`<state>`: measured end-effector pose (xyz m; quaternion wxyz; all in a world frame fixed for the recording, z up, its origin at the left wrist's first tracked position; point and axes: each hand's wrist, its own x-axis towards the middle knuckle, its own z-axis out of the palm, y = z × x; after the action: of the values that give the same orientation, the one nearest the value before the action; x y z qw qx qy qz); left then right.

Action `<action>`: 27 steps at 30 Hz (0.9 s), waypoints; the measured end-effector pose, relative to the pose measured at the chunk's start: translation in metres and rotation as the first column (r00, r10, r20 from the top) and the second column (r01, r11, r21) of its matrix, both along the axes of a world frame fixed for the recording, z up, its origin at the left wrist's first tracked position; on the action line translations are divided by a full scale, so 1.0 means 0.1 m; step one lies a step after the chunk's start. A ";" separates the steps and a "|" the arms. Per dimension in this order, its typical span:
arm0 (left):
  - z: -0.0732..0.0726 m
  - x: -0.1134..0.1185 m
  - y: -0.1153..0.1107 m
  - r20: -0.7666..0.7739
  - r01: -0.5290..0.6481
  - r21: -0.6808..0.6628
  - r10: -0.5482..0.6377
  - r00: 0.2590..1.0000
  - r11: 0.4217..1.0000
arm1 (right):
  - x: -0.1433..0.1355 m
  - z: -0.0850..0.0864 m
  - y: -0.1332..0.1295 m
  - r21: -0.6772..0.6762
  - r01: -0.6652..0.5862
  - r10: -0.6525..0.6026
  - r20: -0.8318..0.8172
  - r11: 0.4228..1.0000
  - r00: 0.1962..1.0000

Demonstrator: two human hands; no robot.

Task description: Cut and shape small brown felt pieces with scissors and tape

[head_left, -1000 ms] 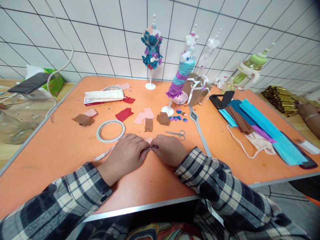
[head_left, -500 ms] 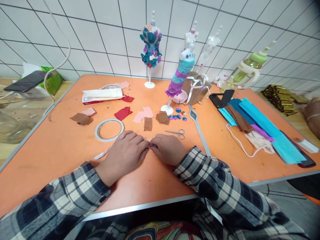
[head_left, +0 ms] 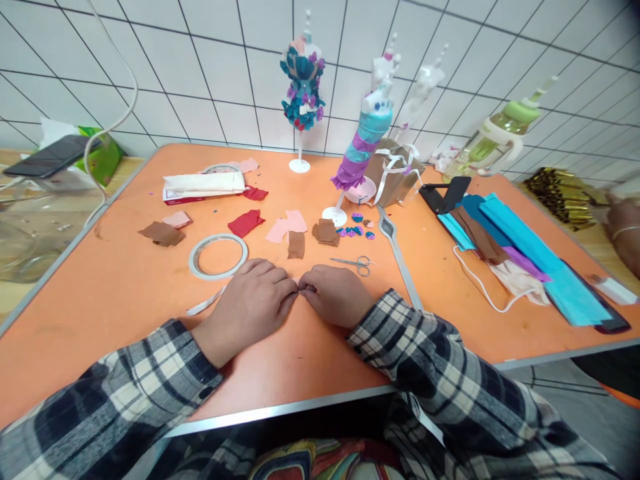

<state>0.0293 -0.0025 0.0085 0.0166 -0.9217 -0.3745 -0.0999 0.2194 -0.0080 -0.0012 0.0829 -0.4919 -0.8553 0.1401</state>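
Observation:
My left hand (head_left: 255, 293) and my right hand (head_left: 337, 293) meet at the fingertips low over the orange table (head_left: 320, 360). Both are closed in a pinch, thumbs and forefingers nearly touching. A faint pale pink sliver shows between them, mostly hidden by the fingers. Beyond the left hand lies a roll of double-sided tape (head_left: 194, 257), and a loose white strip (head_left: 204, 303) sits beside that wrist. Small scissors (head_left: 357, 265) rest just past my right hand. Ahead are a brown crepe paper piece (head_left: 296, 245), a brown stack (head_left: 326, 231), pink pieces (head_left: 287, 225) and a red piece (head_left: 246, 223).
Behind stand a teal decorated dress form (head_left: 303, 87) and a blue and purple wrapped one (head_left: 367, 143), near a paper bag (head_left: 400, 180). Folded coloured paper (head_left: 540, 257) and a black phone stand (head_left: 447, 195) lie right. Another person's arm (head_left: 625, 230) shows at the far right.
The view has shifted very slightly. Both hands keep the same place and the same pinch, with only tiny finger movement.

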 end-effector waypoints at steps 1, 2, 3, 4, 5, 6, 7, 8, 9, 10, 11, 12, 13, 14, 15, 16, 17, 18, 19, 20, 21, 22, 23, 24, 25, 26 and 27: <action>0.00 0.00 0.00 -0.002 -0.001 -0.001 0.001 1.000 1.000 | 0.00 0.00 0.00 -0.004 0.002 -0.002 -0.007 1.000 1.000; 0.00 0.00 0.00 -0.006 -0.001 -0.002 0.001 1.000 1.000 | 0.00 0.00 0.00 -0.009 0.004 -0.004 -0.015 1.000 1.000; 0.00 -0.01 0.00 -0.010 -0.001 -0.002 0.001 1.000 1.000 | 0.00 0.00 0.01 -0.015 0.007 -0.007 -0.020 1.000 1.000; 0.01 -0.01 0.00 -0.014 0.001 -0.003 -0.001 1.000 1.000 | 0.00 0.01 0.01 -0.020 0.008 -0.008 -0.020 1.000 1.000; 0.01 -0.01 0.00 -0.016 0.003 -0.002 -0.003 1.000 1.000 | 0.00 0.01 0.01 -0.022 0.010 -0.010 -0.017 1.000 1.000; 0.01 -0.01 0.00 -0.017 0.004 -0.003 -0.005 1.000 1.000 | 0.00 0.01 0.01 -0.022 0.010 -0.010 -0.012 1.000 1.000; 0.01 -0.01 0.00 -0.017 0.004 -0.005 -0.004 1.000 1.000 | 0.00 0.01 0.01 -0.019 0.008 -0.008 -0.009 1.000 1.000; 0.01 -0.01 0.00 -0.017 0.001 -0.008 -0.001 1.000 1.000 | 0.00 0.01 0.01 -0.015 0.005 -0.005 -0.008 1.000 1.000; 0.01 -0.01 0.00 -0.015 -0.004 -0.011 0.004 1.000 1.000 | 0.00 0.01 0.01 -0.011 0.004 -0.004 -0.010 1.000 1.000; 0.01 -0.01 0.00 -0.011 -0.010 -0.016 0.010 1.000 1.000 | 0.00 0.01 0.01 -0.008 0.004 -0.004 -0.012 1.000 1.000; 0.01 -0.01 0.00 -0.006 -0.017 -0.022 0.017 1.000 1.000 | 0.00 0.02 0.01 -0.008 0.005 -0.005 -0.013 1.000 1.000; 0.01 -0.01 0.00 -0.002 -0.023 -0.029 0.023 1.000 0.999 | 0.00 0.02 0.01 -0.010 0.008 -0.008 -0.011 1.000 1.000; 0.01 -0.01 0.00 0.000 -0.028 -0.035 0.028 1.000 0.999 | 0.00 0.02 0.00 -0.013 0.012 -0.012 -0.007 1.000 1.000; 0.01 -0.01 0.00 -0.002 -0.030 -0.040 0.030 1.000 0.999 | 0.00 0.03 0.00 -0.016 0.016 -0.017 -0.002 1.000 1.000; 0.01 -0.01 0.00 -0.005 -0.030 -0.043 0.030 1.000 0.999 | -0.01 0.03 0.00 -0.018 0.019 -0.019 0.001 1.000 1.000; 0.01 -0.01 0.00 -0.010 -0.029 -0.044 0.029 1.000 0.999 | -0.01 0.03 0.00 -0.019 0.022 -0.022 -0.001 1.000 1.000; 0.01 -0.01 0.00 -0.012 -0.028 -0.042 0.027 1.000 0.999 | -0.01 0.03 0.00 -0.018 0.024 -0.024 -0.009 1.000 1.000; 0.02 -0.01 0.00 -0.012 -0.026 -0.041 0.025 1.000 0.999 | -0.01 0.03 0.00 -0.017 0.027 -0.027 -0.020 0.999 0.999; 0.02 -0.01 0.00 -0.009 -0.025 -0.038 0.024 1.000 0.999 | -0.01 0.02 0.00 -0.017 0.029 -0.029 -0.033 0.999 0.999; 0.02 -0.01 0.00 -0.007 -0.025 -0.035 0.024 1.000 0.999 | -0.01 0.02 0.00 -0.018 0.029 -0.030 -0.045 0.999 0.999; 0.02 -0.01 0.00 -0.005 -0.024 -0.033 0.024 1.000 0.999 | 0.00 0.01 0.00 -0.021 0.028 -0.029 -0.053 0.999 0.998; 0.02 -0.01 0.01 -0.005 -0.024 -0.030 0.023 1.000 0.999 | 0.00 0.00 0.00 -0.022 0.027 -0.028 -0.056 0.999 0.998; 0.02 -0.01 0.01 -0.005 -0.024 -0.027 0.024 1.000 0.999 | 0.00 0.00 0.00 -0.024 0.024 -0.026 -0.055 0.999 0.998; 0.01 -0.01 0.01 -0.007 -0.025 -0.026 0.025 1.000 0.999 | 0.00 -0.01 0.00 -0.025 0.023 -0.024 -0.052 0.999 0.998; 0.01 -0.01 0.01 -0.009 -0.028 -0.024 0.028 1.000 0.999 | 0.00 -0.01 0.00 -0.026 0.021 -0.022 -0.049 0.999 0.999; 0.01 -0.01 0.01 -0.011 -0.029 -0.024 0.029 1.000 0.999 | 0.00 -0.01 0.00 -0.026 0.020 -0.021 -0.047 0.999 0.999; 0.01 -0.01 0.00 -0.012 -0.032 -0.024 0.031 0.999 0.999 | 0.00 -0.01 0.00 -0.025 0.019 -0.020 -0.044 1.000 0.999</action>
<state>0.0287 -0.0020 0.0098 0.0093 -0.9164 -0.3901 -0.0897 0.2190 -0.0083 -0.0017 0.0972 -0.4980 -0.8466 0.1607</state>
